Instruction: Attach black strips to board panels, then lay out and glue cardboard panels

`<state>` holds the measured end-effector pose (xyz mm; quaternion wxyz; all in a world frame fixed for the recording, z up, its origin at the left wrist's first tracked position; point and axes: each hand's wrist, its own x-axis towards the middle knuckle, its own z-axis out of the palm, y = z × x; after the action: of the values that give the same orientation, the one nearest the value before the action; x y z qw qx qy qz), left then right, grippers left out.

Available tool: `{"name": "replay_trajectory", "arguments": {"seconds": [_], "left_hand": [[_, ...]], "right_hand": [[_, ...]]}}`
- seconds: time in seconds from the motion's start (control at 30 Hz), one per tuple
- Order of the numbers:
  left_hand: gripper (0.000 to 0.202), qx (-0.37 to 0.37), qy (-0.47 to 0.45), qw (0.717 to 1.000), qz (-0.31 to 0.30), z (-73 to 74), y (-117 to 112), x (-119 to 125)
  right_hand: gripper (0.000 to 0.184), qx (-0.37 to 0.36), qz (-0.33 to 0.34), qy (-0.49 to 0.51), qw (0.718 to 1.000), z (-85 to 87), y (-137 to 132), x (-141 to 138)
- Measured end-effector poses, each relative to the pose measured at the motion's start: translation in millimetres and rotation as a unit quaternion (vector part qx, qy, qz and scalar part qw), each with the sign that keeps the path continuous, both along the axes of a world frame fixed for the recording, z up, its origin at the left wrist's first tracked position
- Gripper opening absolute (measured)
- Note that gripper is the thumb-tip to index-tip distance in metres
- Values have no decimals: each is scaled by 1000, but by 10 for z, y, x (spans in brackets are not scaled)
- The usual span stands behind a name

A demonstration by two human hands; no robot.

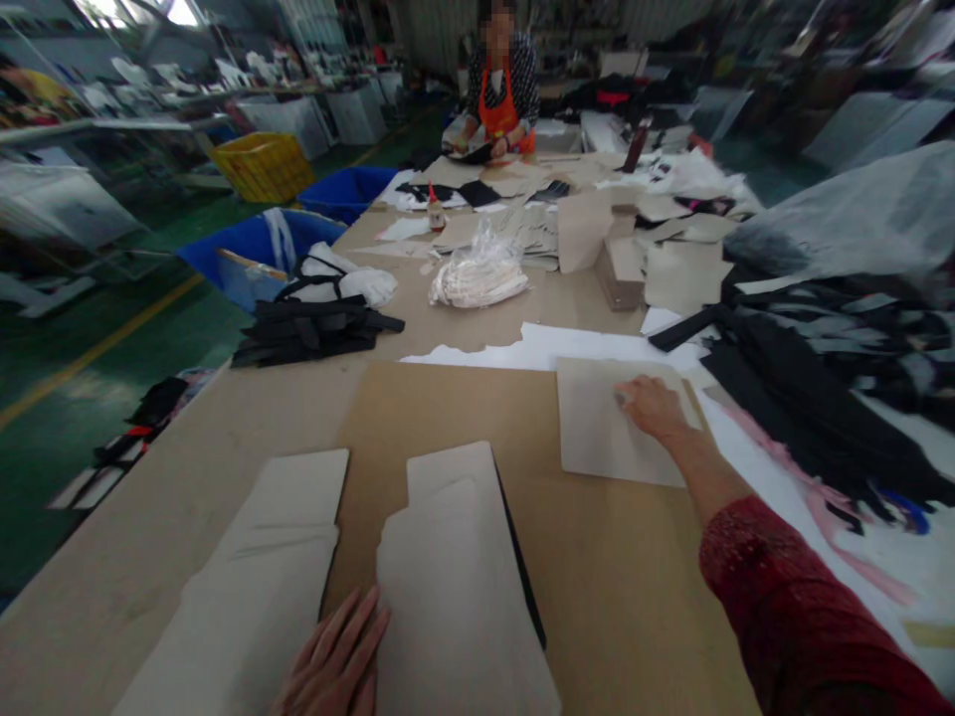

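My left hand (335, 661) lies flat with its fingers stretched out, at the near edge of the table. It touches the left side of a grey board piece (448, 557) with a notched outline and black material showing under its right edge. To the left lies a similar grey board piece (276, 537), also with a dark edge beneath. Farther off, my right hand (657, 408) rests on a rectangular grey board (597, 438), its fingers curled in. A small greyish spot shows at the fingertips; what it is I cannot make out. Brown board (619, 567) lies underneath.
Black strips (313, 328) lie at left, a plastic-bagged white bundle (481, 273) mid-table. A glue bottle (436, 211) and a board stack (623, 268) stand beyond. Black fabric (813, 388) is heaped right. Blue bins (246, 249) flank the table. A person in an orange apron (501, 104) works opposite.
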<state>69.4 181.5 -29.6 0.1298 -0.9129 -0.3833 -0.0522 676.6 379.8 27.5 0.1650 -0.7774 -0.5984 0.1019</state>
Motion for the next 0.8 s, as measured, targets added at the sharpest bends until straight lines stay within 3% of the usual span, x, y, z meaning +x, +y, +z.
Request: {"name": "replay_trajectory", "arguments": {"seconds": [0.07, 0.13, 0.23, 0.3, 0.4, 0.5, 0.6, 0.73, 0.8], "left_hand": [[71, -44, 0, 999, 16, 101, -50, 65], [70, -88, -10, 996, 28, 136, -89, 105], [69, -131, -22, 990, 40, 134, -130, 125], [67, -139, -26, 989, 43, 143, -146, 136], [66, -139, -31, 989, 42, 180, -153, 156], [67, -137, -40, 989, 38, 202, -152, 168], [68, -137, -48, 989, 40, 195, -152, 168], [68, -139, -54, 988, 43, 190, -154, 166], [67, -138, -55, 988, 41, 195, -156, 167]], "right_hand": [[36, 6, 12, 9, 1000, -46, -199, -300], [35, 0, 44, 83, 996, -100, -543, -778], [37, -55, 148, 265, 951, -123, -1244, -1679], [38, -96, 186, 319, 924, -119, -1673, -2243], [41, -76, 150, 286, 943, -144, -2054, -2840], [42, -35, 74, 184, 980, -208, -2162, -3118], [39, -28, 36, 132, 990, -250, -2168, -3202], [24, -34, 20, 185, 982, -258, -2179, -3200], [26, -40, -10, 238, 970, -265, -2195, -3182]]}}
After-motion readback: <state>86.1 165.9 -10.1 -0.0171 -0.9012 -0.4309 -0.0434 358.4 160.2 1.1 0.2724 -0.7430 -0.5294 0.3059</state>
